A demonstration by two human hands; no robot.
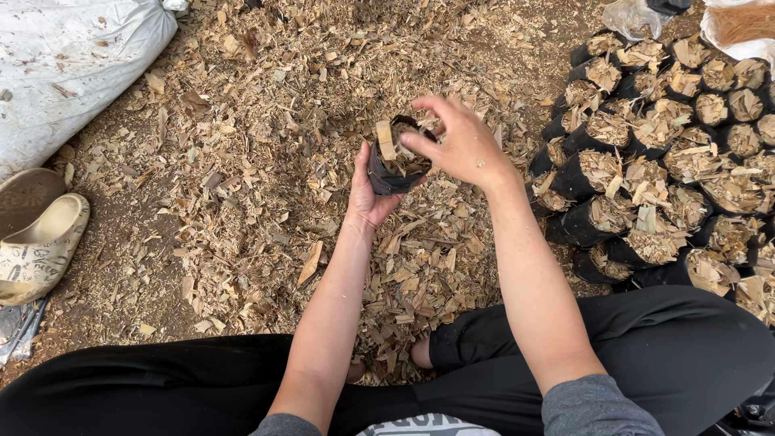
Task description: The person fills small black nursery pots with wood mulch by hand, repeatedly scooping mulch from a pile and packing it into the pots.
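You are sitting cross-legged on the ground, looking down at your two bare hands over a wide spread of pale wood chips [266, 161].

Counts first. You hold one small black grow bag [394, 165]. To your right stands a packed cluster of filled black bags [662, 153], well over twenty of them in tight rows, too crowded for an exact count. One large white sack [73, 64] lies at the upper left. Two tan slip-on sandals [36, 242] lie at the left edge, one partly cut off by the frame. One clear plastic bag [634, 16] and part of one white bag of brown fibre [743, 24] sit at the top right.

The bag in your hands is soft, dark and a little crumpled, its mouth open toward you. It is partly filled with light wood chips, and one flat chip stands upright against its left rim. It is held above the chip pile, in the middle of the view, just left of the cluster.

Your left hand [367, 198] cups the bag from below and behind, palm up, fingers wrapped around its side. Your right hand [460, 145] hovers at the bag's mouth, fingers bent and pinched together at the rim; whether it grips chips or the rim cannot be told.
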